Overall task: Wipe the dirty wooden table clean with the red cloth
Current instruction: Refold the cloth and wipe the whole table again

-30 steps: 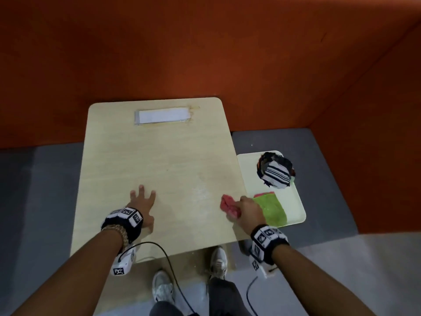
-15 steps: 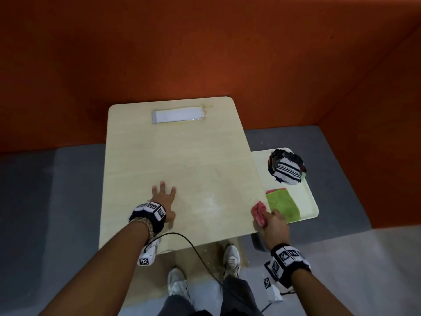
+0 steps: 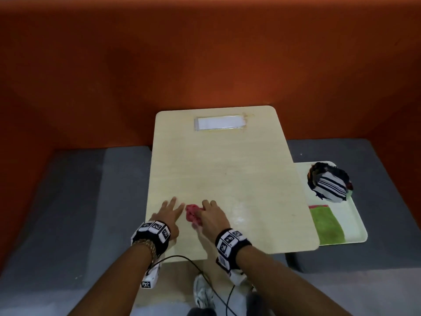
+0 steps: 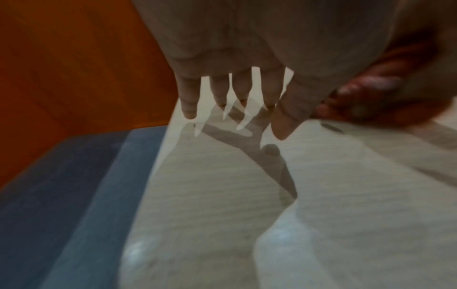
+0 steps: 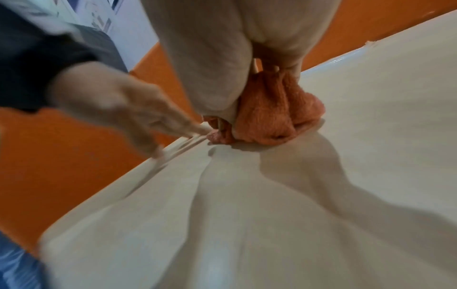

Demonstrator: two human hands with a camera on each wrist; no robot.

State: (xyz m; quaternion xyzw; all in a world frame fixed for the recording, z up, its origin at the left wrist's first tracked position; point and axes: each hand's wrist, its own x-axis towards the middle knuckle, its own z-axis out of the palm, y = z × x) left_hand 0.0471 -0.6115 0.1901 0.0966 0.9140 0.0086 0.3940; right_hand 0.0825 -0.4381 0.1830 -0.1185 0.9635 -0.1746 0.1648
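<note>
Head view puts the right hand (image 3: 210, 216) on the table (image 3: 227, 174) near its front edge, fingers curled round the bunched red cloth (image 3: 193, 215) and pressing it to the wood. Half a second ago that hand and the cloth were at the table's right edge, next to the tray; a second ago they sat just inside that edge. Now the cloth lies left of the table's middle, just beside the left hand (image 3: 168, 213).

The left hand lies with fingers straight and spread, as it did in both earlier frames, and it holds nothing. In the left wrist view its fingers (image 4: 189, 97) reach down to the wood, and the cloth (image 4: 358, 97) shows blurred at the right. In the right wrist view the right hand (image 5: 222, 58) clamps the cloth (image 5: 269, 111) against the table (image 5: 296, 215), and the left hand (image 5: 118, 105) comes in from the left with fingertips close to the cloth; whether they touch it I cannot tell.

A white label (image 3: 219, 123) sits at the far edge of the table. To the right, the tray (image 3: 357, 226) carries a green cloth (image 3: 327, 226) and a striped bundle (image 3: 330, 185), as before.
</note>
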